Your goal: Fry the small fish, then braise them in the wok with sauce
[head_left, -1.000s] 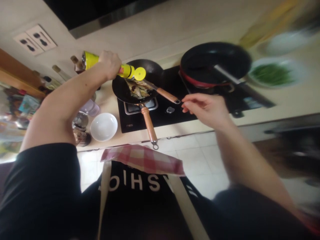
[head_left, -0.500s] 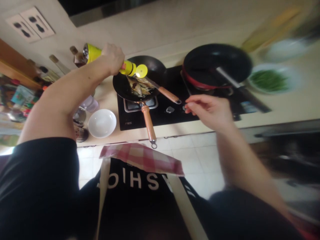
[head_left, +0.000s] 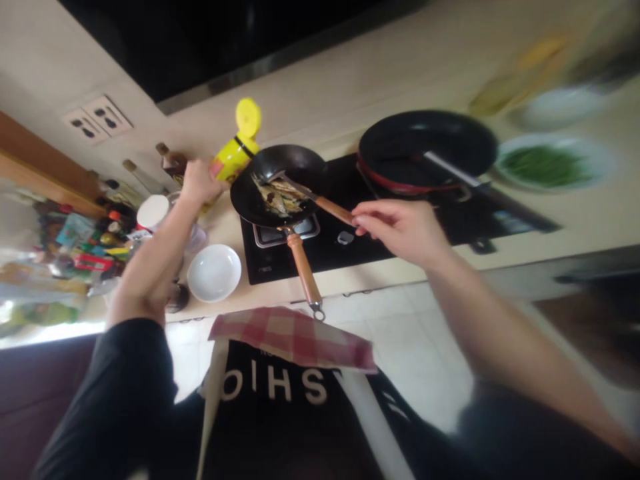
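Note:
My left hand (head_left: 199, 181) is wrapped round a yellow seasoning container (head_left: 234, 160) with its flip cap standing open. The container is tilted upward, at the left rim of a small black wok (head_left: 300, 157). Browned pieces of food, seemingly fish, (head_left: 280, 199) lie in the wok. A spatula (head_left: 334, 209) with a wooden handle rests with its blade among them. The fingertips of my right hand (head_left: 407, 230) are closed on the end of that handle. The wok's own wooden handle (head_left: 304, 270) points toward me, with neither hand on it.
A larger red-sided pan (head_left: 425, 150) with a dark-handled turner (head_left: 480, 180) across it sits on the right of the stove. Beyond it is a plate of chopped greens (head_left: 545, 163). A white bowl (head_left: 214, 273) and several bottles stand at the left. A dark hood hangs above.
My left hand has drawn the yellow container left, away from above the food, and turned it upward. My right hand has moved left and taken hold of the spatula handle.

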Demonstrator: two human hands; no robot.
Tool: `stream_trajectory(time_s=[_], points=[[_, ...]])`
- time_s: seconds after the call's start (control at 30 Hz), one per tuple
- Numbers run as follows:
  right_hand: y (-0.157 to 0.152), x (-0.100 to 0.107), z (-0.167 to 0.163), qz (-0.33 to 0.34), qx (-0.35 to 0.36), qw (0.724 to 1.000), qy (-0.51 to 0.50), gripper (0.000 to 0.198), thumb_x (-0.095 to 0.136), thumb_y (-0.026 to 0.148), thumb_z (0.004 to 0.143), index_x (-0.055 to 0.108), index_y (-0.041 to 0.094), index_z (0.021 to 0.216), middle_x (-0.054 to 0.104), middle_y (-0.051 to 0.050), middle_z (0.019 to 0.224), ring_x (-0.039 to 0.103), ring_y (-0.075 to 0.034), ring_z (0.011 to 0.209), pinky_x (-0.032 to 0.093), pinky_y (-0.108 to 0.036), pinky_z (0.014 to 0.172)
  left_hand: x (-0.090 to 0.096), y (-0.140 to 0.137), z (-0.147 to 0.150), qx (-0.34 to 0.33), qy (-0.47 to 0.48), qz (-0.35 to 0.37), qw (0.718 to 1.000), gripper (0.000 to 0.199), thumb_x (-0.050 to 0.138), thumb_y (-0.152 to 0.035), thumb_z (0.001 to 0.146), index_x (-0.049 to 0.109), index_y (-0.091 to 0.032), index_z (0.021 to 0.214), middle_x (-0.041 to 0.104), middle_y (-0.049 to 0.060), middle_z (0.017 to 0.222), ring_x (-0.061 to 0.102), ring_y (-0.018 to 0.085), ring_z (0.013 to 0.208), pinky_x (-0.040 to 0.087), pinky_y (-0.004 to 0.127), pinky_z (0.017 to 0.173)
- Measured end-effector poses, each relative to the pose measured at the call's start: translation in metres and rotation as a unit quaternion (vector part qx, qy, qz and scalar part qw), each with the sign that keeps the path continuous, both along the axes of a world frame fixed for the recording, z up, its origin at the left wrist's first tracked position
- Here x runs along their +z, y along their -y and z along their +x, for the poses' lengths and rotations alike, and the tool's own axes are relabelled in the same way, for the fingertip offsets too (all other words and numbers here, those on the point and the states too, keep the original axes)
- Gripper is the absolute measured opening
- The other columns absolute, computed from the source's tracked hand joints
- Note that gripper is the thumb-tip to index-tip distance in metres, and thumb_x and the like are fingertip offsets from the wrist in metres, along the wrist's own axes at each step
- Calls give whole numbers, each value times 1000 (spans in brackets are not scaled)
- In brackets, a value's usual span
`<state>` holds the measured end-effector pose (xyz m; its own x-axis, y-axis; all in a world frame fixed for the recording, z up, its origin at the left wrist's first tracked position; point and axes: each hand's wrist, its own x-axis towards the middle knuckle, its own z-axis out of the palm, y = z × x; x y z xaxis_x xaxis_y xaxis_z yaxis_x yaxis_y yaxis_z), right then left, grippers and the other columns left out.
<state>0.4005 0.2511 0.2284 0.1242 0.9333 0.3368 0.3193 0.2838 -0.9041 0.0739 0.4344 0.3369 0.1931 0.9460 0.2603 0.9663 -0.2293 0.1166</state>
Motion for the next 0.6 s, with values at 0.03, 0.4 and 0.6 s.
stream_trajectory(time_s=[0.03,0.4,0.6], points=[[-4,7,-5,14,12,1000,1,13,70,39,80,72,26,80,70,-1,72,67,-19,59,56,-34,57,-8,13,-9,2,69,-3,998,41,74,-39,62,69,-13,94,71,11,89,67,29,89,52,43,81],[-40,104,-121,217,174,952,127,13,64,29,86,73,21,90,70,-3,86,63,-15,73,50,-29,68,-121,121,-26,-100,526,21,844,43,86,-36,58,69,-17,92,75,11,96,71,29,89,59,44,86],[-45,109,-153,181,250,934,182,13,64,25,84,73,18,91,69,-2,87,63,-15,76,48,-30,74,-143,138,-41,-44,526,43,849,39,86,-42,58,68,-15,81,73,10,83,71,28,84,61,42,80]])
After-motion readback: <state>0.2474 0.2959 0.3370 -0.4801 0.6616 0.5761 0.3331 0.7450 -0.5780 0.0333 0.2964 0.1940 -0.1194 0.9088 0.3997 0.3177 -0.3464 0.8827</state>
